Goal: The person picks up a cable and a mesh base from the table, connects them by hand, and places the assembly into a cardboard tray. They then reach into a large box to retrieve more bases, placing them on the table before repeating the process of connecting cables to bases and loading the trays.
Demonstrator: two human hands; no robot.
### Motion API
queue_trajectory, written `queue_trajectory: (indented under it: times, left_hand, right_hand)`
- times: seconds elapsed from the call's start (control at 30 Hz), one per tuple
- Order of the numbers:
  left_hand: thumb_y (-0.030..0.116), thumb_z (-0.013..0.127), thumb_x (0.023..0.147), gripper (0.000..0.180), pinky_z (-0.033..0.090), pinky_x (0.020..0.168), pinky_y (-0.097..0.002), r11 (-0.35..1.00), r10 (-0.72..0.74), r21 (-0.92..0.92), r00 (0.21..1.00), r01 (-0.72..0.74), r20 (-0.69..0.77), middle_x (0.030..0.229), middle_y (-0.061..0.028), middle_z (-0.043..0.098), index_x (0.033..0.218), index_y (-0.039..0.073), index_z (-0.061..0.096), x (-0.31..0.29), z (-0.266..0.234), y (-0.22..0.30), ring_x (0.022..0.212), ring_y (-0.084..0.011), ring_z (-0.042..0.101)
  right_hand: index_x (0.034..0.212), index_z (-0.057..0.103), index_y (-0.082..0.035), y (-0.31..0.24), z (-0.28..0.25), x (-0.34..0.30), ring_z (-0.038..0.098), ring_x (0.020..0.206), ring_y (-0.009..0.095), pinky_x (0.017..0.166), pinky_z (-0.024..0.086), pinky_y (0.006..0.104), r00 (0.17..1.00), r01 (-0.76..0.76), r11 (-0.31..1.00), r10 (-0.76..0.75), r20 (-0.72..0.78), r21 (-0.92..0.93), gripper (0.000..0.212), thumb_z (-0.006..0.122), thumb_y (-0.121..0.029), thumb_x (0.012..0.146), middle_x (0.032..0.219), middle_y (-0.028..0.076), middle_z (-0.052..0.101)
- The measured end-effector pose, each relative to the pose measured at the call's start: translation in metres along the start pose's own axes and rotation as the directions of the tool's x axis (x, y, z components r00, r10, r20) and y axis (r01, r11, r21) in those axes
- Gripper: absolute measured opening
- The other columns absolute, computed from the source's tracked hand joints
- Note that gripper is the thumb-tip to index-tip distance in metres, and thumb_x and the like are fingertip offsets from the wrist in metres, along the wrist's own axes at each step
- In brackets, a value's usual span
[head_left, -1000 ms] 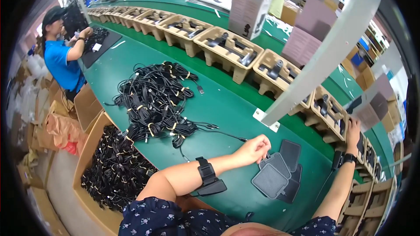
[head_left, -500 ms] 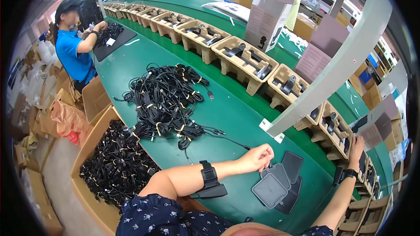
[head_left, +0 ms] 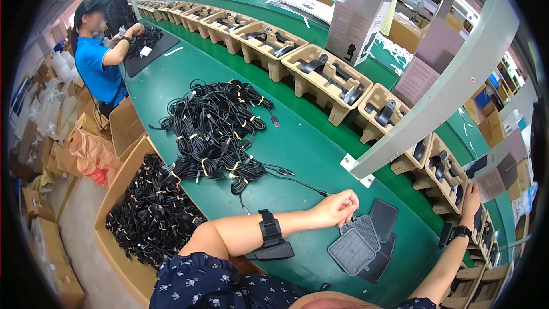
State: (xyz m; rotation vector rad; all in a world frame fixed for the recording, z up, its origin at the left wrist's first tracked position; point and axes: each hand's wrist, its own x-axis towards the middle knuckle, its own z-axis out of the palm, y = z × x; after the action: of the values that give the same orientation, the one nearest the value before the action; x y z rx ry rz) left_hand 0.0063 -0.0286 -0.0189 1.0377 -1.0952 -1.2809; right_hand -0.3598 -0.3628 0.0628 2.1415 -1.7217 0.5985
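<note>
The left hand [head_left: 338, 209], fingers curled narrow, meets the far corner of the overlapping grey pads [head_left: 353, 252]; the right hand [head_left: 471, 203] is by a cardboard tray [head_left: 424, 178] right of the metal post [head_left: 454, 94]. I cannot tell either grip. The pads lie on the tabletop [head_left: 309, 154], nearside of the post's foot, closer to the left hand; the tray's long axis follows its row.

- Heap of tangled black cables [head_left: 214, 131]: on the flat green bench [head_left: 309, 154].
- Left of the heap, nearer the person: open brown cardboard box [head_left: 123, 272], bundled black cables [head_left: 151, 212] in it.
- Right of the heap, also nearer: overlapping dark rectangular mesh pads [head_left: 353, 250].
- Between heap and pads: left hand [head_left: 334, 208].
- Behind the heap: row of brown moulded trays [head_left: 293, 68].
- Right of the heap: grey metal post [head_left: 440, 88].
</note>
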Motion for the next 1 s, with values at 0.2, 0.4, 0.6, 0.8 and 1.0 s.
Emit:
queue_trajectory:
  times: [0.2, 0.4, 0.6, 0.8, 1.0]
  left_hand:
    - [0.008, 0.042, 0.090, 0.005, 0.038, 0.043, -0.0223, 1.000, -0.007, -0.007, 1.000, 0.008, 0.019, 0.065, -0.0044, 0.053, 0.092, 0.003, 0.042, 0.005, 0.001, -0.001, 0.046, -0.0075, 0.048]
    - [0.008, 0.042, 0.091, 0.005, 0.036, 0.041, -0.0209, 0.999, -0.034, -0.014, 0.999, 0.035, 0.016, 0.066, -0.0031, 0.053, 0.094, 0.005, 0.043, -0.001, -0.002, 0.000, 0.047, -0.0068, 0.048]
    - [0.011, 0.042, 0.092, 0.007, 0.035, 0.039, -0.0191, 1.000, -0.018, 0.003, 0.999, 0.017, 0.050, 0.068, -0.0018, 0.053, 0.096, 0.007, 0.045, -0.005, -0.006, -0.005, 0.049, -0.0060, 0.049]
    - [0.006, 0.044, 0.087, 0.009, 0.039, 0.041, -0.0205, 0.999, -0.037, -0.006, 0.999, 0.037, 0.031, 0.068, -0.0014, 0.055, 0.095, 0.010, 0.048, -0.001, -0.004, -0.003, 0.051, -0.0072, 0.052]
    - [0.010, 0.043, 0.091, 0.008, 0.036, 0.037, -0.0187, 1.000, -0.014, 0.002, 1.000, 0.014, 0.004, 0.069, -0.0049, 0.054, 0.098, 0.005, 0.045, 0.004, -0.009, 0.001, 0.048, -0.0080, 0.050]
  right_hand:
    - [0.093, 0.055, -0.002, 0.045, 0.025, 0.017, 0.052, 0.088, 0.043, 0.074, 0.042, 0.0434, 0.997, -0.021, 0.983, 0.007, 0.077, 0.181, 0.030, 0.041, -0.029, 0.090, 0.090, 0.025, 0.057]
    - [0.094, 0.055, -0.002, 0.005, 0.003, -0.003, 0.055, 0.084, 0.038, 0.072, 0.043, 0.0397, 0.997, -0.001, 0.970, 0.021, -0.079, 0.243, 0.026, 0.043, -0.026, 0.089, 0.090, 0.020, 0.057]
    - [0.094, 0.056, -0.005, 0.005, -0.005, -0.023, 0.055, 0.090, 0.035, 0.075, 0.043, 0.0395, 0.991, -0.089, 0.994, 0.094, -0.093, 0.056, 0.022, 0.043, -0.022, 0.088, 0.095, 0.017, 0.056]
    - [0.111, 0.054, -0.004, 0.039, 0.015, -0.039, 0.054, 0.101, 0.033, 0.085, 0.044, 0.0406, 0.987, 0.081, 0.973, -0.049, 0.152, -0.216, 0.032, 0.037, -0.021, 0.091, 0.108, 0.019, 0.057]
    - [0.108, 0.055, -0.002, -0.057, -0.064, -0.108, 0.051, 0.101, 0.034, 0.087, 0.041, 0.0394, 0.958, 0.230, 0.973, -0.226, -0.174, 0.001, 0.031, 0.058, -0.019, 0.082, 0.108, 0.016, 0.055]
